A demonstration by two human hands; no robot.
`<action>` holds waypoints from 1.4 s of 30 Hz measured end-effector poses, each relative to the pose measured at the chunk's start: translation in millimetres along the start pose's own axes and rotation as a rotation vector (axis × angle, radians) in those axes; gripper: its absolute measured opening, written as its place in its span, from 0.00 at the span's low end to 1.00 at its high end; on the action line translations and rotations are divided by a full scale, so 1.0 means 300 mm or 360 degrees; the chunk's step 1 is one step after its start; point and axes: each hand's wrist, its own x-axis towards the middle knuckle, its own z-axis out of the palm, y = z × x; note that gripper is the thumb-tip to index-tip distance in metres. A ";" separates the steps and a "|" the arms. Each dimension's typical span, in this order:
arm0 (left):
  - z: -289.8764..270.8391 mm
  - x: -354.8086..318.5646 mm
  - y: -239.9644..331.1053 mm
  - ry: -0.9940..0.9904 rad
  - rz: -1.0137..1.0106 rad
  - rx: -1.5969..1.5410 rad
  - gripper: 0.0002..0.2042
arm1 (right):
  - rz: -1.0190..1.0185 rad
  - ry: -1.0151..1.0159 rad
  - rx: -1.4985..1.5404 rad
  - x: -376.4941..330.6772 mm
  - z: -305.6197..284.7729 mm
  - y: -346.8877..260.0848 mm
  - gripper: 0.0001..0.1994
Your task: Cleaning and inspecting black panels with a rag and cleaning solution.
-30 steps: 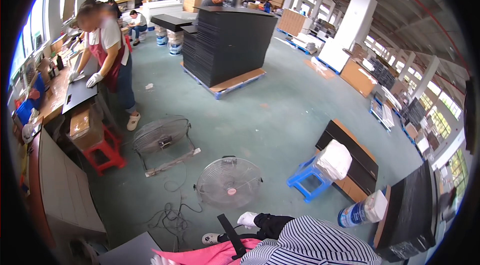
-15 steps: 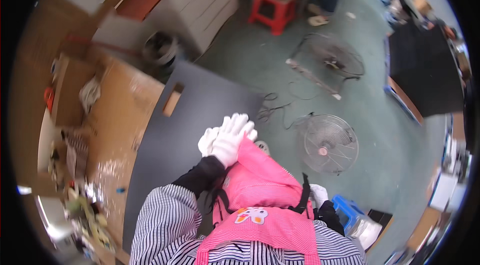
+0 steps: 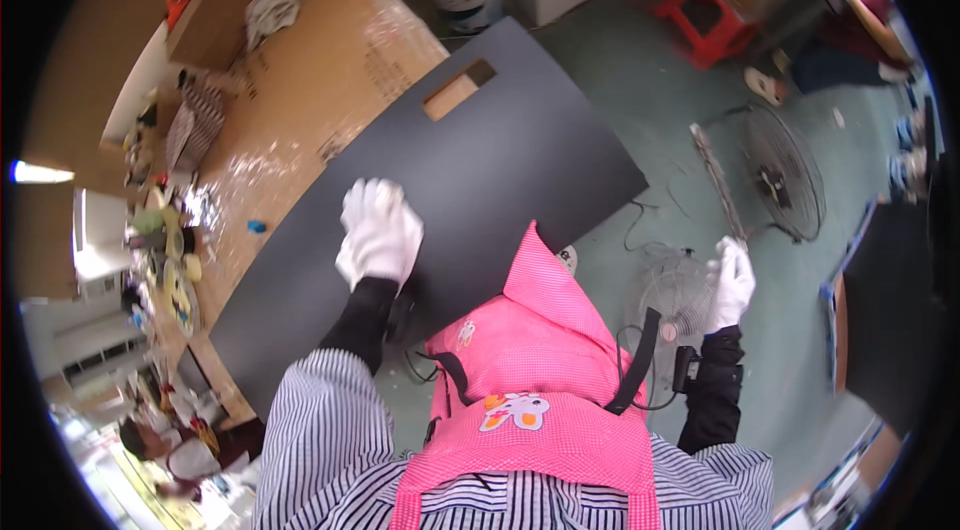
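Note:
My left hand (image 3: 380,235), in a white glove, presses on the large dark grey board (image 3: 480,145). Its fingers look bent around something pale, which I cannot tell apart from the glove. A rectangular cut-out shows near the board's far end. Out to the right, over the floor, my gloved right hand (image 3: 731,285) is raised away from the board. Its fingers are loosely bent and apart, with nothing seen in them. The pink checked apron (image 3: 540,360) on my front hangs against the board's near edge.
Under the board lies a plastic-wrapped cardboard surface (image 3: 300,120) with tools and a cloth (image 3: 272,15). Two floor fans (image 3: 785,175) with trailing cables stand on the right. A bucket (image 3: 462,0), a red stool (image 3: 705,25) and a person (image 3: 850,50) are farther off.
My left hand has slid left over the board, away from the apron's raised corner. My right hand has risen from beside my waist and reached outward. The view has turned to the left.

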 end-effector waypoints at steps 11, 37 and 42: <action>0.280 0.170 0.532 -0.0055 -0.0452 -0.0965 0.33 | -0.1042 -0.1320 -0.0265 -0.164 0.864 -0.330 0.32; 0.069 -0.393 -0.519 -0.0041 -0.0952 0.0007 0.31 | -0.1688 -0.1005 -0.1356 -0.044 0.969 -0.467 0.17; 0.061 -0.401 -0.517 -0.0073 -0.0995 0.0012 0.32 | -0.1770 -0.0827 -0.1423 0.047 1.154 -0.472 0.18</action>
